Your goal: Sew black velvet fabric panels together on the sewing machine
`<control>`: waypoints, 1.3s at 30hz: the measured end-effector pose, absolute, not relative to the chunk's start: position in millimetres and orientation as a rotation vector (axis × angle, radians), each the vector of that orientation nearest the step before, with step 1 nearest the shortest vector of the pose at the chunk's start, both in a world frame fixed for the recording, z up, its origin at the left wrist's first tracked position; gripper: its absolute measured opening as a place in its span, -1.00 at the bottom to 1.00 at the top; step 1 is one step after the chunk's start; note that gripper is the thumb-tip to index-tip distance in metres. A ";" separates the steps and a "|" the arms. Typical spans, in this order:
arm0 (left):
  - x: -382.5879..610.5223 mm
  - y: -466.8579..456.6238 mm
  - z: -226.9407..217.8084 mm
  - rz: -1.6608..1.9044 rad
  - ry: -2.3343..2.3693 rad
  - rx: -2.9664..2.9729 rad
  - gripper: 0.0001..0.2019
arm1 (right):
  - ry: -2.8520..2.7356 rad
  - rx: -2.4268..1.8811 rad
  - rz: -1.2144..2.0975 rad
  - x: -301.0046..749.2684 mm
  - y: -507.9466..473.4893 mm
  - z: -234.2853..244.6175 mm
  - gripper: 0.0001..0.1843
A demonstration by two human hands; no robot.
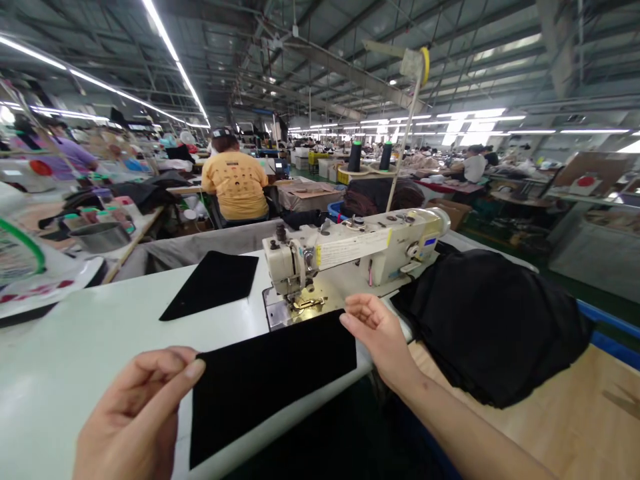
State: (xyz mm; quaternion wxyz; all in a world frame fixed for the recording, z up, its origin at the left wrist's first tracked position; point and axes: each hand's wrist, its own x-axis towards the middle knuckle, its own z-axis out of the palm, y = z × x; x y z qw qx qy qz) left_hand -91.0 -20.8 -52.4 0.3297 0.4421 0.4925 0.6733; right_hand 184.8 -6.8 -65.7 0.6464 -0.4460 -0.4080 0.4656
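A black rectangular fabric piece (270,380) lies flat on the white sewing table (75,347), stretched between my hands. My left hand (135,413) pinches its near left corner with thumb and fingers. My right hand (377,333) touches its far right corner, fingers curled at the edge, just in front of the sewing machine (350,253). The needle and presser foot (303,300) stand a little beyond the fabric's far edge. A second black fabric piece (213,283) lies flat to the left of the machine.
A heap of black cloth (490,320) sits on the right, over a wooden surface (575,413). A person in a yellow shirt (235,180) sits ahead, back turned. Thread cones (355,157) and other workstations fill the hall. Clutter and a metal bowl (100,237) stand at left.
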 end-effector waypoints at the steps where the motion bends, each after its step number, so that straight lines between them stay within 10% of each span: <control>1: -95.1 -21.1 -45.6 1.768 1.290 1.214 -0.84 | -0.954 -1.009 1.118 183.9 -9.1 -64.6 -0.59; 10: -106.6 44.5 49.4 1.027 1.541 2.289 -0.91 | -0.913 -0.987 1.712 151.6 -41.4 -75.5 -0.78; 21: -48.7 107.5 -126.0 0.668 1.428 2.131 -0.85 | -2.033 -1.203 0.967 157.1 -55.0 -151.1 -0.76; 30: -45.1 124.8 -140.6 0.759 1.530 2.051 -0.86 | -2.418 -0.938 0.302 174.7 -36.9 -162.0 -0.79; 39: -35.1 156.2 -137.3 0.617 1.678 2.037 -0.87 | -2.331 -0.933 0.337 169.0 -27.3 -165.1 -0.74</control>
